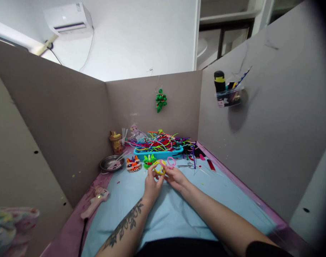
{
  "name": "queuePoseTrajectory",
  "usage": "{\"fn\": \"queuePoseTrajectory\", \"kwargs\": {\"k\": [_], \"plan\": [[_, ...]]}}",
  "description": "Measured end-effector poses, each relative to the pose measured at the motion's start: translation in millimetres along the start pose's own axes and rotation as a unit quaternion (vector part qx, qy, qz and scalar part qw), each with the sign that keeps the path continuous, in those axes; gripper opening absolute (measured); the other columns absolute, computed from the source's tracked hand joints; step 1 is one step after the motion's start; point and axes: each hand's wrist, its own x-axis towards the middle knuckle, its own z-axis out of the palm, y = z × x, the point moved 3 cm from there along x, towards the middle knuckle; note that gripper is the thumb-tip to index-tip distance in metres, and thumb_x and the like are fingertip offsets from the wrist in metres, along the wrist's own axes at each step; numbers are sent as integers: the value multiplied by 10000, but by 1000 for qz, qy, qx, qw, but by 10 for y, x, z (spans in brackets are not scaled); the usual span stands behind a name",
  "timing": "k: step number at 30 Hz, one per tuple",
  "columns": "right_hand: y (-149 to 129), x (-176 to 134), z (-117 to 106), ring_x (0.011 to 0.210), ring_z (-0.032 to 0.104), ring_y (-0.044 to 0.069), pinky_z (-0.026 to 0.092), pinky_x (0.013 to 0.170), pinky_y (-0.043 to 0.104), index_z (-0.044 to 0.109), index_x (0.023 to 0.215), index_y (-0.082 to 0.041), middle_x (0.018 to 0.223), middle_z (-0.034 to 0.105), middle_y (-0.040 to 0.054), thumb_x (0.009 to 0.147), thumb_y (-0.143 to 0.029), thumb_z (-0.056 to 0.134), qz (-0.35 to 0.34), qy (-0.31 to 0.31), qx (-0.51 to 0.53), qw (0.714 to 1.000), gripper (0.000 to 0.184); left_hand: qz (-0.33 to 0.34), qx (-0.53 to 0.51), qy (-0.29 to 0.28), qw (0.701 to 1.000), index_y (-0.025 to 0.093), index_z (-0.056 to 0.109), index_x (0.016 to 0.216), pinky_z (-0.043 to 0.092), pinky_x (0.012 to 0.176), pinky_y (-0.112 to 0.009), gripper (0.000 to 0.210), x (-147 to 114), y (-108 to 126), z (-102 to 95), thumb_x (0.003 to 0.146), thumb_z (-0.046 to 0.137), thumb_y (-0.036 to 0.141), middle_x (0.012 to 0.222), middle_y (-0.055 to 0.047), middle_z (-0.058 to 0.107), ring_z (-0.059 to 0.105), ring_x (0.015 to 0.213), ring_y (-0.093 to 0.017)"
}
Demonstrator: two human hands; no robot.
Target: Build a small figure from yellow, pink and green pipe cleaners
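Both my hands meet over the middle of the blue cloth. My left hand (153, 184) pinches the left side of a yellow pipe cleaner ring (156, 171). On the ring's right side, my right hand (177, 177) has its fingers closed around the edge. A pink pipe cleaner loop (172, 161) sticks out just beyond my right fingers; whether it is joined to the yellow ring I cannot tell. Close behind my left fingers sits a green pipe cleaner animal face (149, 161), with an orange and white one (133, 164) to its left.
A blue tray (157, 155) heaped with colourful pipe cleaners stands at the back. Scissors (188, 165) and a red tool (211, 165) lie to the right. Leftward are a metal bowl (112, 163) and a pink corded glue gun (95, 203). Grey partitions (152, 121) enclose the table.
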Motion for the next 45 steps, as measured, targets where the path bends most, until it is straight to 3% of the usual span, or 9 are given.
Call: {"fn": "queuePoseTrajectory", "kwargs": {"k": [4,8,13,18,23,26,30,40,45], "plan": [[-170,47,-91,796,568,175,405,675,287,652,750,-194,829,646,24,619,-393,726,-82,56,-143,985,250,-13,-14,21,1000,199,285,1264,417,704,-299,656,35,-25,-10,710,630,265,922,-53,596,550,758,-158],[-358,31,-157,940,512,203,405,769,313,655,705,-198,1049,559,40,577,-321,753,-215,61,-275,935,203,-31,-20,76,996,186,420,1156,416,712,-309,458,80,-35,-78,746,591,295,927,-69,574,547,770,-161],[-364,-57,-105,1071,425,229,302,970,406,646,675,-234,1048,536,29,560,-217,759,-248,-32,-342,906,163,-106,-113,57,986,186,462,1078,425,685,-294,405,125,-121,-68,742,594,369,905,-68,617,585,794,-172],[-313,-107,-44,1112,398,232,226,1022,409,657,657,-229,1102,523,41,599,-205,728,-246,-75,-403,878,95,-232,-278,0,932,163,439,1051,436,618,-272,525,121,-233,20,652,680,404,659,-11,638,610,623,-157],[-315,-35,-130,1011,482,206,408,767,298,649,823,-229,1042,549,38,624,-254,697,-212,-18,-377,901,206,-286,-330,44,898,152,473,1059,424,603,-245,621,129,-253,-33,563,745,409,694,-25,664,618,628,-146],[-271,12,-200,771,523,157,383,614,245,639,849,-212,843,605,11,638,-322,688,-127,7,-343,931,242,-309,-334,68,888,151,476,1093,388,558,-211,646,138,-282,-54,561,747,399,721,-23,664,602,607,-122],[-186,7,-176,566,447,101,306,518,220,643,718,-174,655,587,-11,656,-408,673,-45,-31,-317,947,244,-320,-379,60,866,173,482,1105,391,565,-210,607,145,-310,-26,587,740,356,810,-36,667,600,628,-109],[-138,-7,-139,462,331,67,226,474,217,564,587,-161,497,457,-54,650,-399,674,-56,-50,-327,942,270,-378,-432,41,817,185,469,1131,375,518,-201,579,109,-262,13,619,723,275,805,-26,644,557,565,-86],[-157,2,-139,462,342,71,237,474,219,575,623,-158,505,464,-52,662,-386,652,-71,-47,-351,933,244,-383,-421,28,822,169,448,1169,371,533,-199,664,110,-250,26,582,745,256,762,-14,639,542,542,-77]]}}
